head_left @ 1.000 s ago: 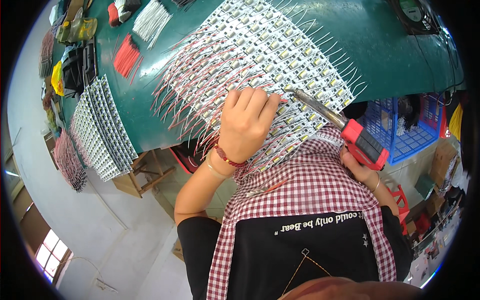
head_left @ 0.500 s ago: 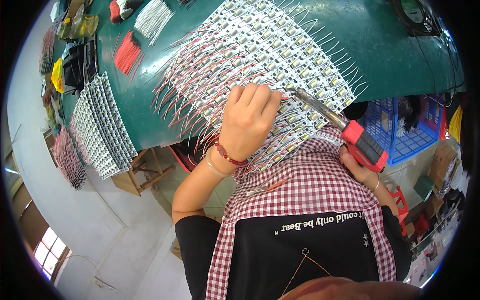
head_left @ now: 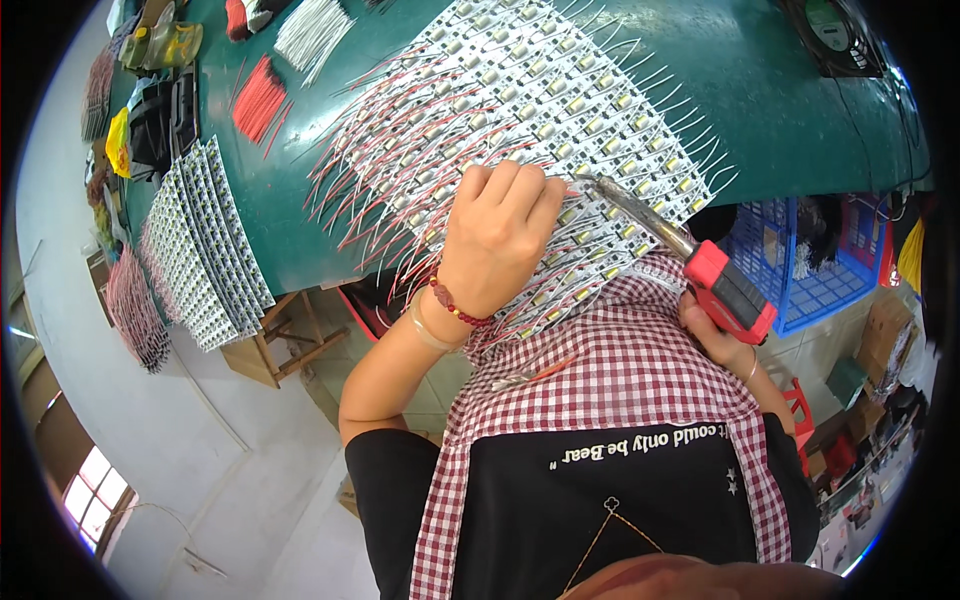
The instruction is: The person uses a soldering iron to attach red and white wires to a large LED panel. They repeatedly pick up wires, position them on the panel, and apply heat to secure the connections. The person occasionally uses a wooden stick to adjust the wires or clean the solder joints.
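Note:
A big white sheet of circuit boards (head_left: 600, 110), set with rows of small parts, reaches from the green table to my lap. Red and white wires (head_left: 400, 150) fringe its left side, and short white wires its right. Over the boards my left hand (head_left: 500, 225) is closed in a pinch, with a thin red wire at its fingertips; the pinch point itself is mostly hidden. My right hand (head_left: 712, 332) grips a red and black soldering gun (head_left: 735, 290), partly hidden behind its handle. The metal tip points left, at the boards just beside my left fingertips.
Bundles of red wires (head_left: 261, 98) and white wires (head_left: 313, 38) lie on the green table (head_left: 800, 130). More board sheets (head_left: 205, 250) hang over its left edge. A blue plastic basket (head_left: 815, 290) stands at the right, below a small black fan (head_left: 835, 35). Loose wire bits (head_left: 540, 373) rest on my checked apron.
Almost nothing differs. My left hand has shifted very slightly, still pinched by the soldering tip, and my right hand keeps the soldering gun in the same place.

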{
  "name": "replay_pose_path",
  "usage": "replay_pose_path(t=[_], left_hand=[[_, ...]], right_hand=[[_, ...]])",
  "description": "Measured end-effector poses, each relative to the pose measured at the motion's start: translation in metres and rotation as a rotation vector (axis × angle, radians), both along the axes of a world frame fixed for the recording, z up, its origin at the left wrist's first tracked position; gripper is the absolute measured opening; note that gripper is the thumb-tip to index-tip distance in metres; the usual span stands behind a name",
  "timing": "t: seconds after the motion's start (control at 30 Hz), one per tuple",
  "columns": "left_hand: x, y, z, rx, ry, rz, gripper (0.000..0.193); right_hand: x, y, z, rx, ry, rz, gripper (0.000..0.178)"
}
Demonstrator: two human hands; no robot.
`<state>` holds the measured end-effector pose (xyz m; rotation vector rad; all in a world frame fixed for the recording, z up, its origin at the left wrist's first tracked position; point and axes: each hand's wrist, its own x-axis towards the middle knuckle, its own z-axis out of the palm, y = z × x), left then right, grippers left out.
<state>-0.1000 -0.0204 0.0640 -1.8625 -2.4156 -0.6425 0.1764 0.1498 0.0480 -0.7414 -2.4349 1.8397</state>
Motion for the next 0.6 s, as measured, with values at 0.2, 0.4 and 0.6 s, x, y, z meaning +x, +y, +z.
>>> replay_pose_path(t=[0.2,0.4,0.6], left_hand=[[-0.001,0.0,-0.002,0.008,0.038,-0.003,0.012],[-0.002,-0.001,-0.002,0.015,0.067,0.011,0.012],[-0.016,-0.007,0.03,0.09,0.193,0.135,0.016]], right_hand=[[0.004,0.0,0.003,-0.143,-0.077,-0.072,0.011],[0.004,0.001,0.001,-0.16,-0.05,-0.059,0.009],[0.024,-0.002,-0.011,-0.331,-0.085,-0.119,0.01]])
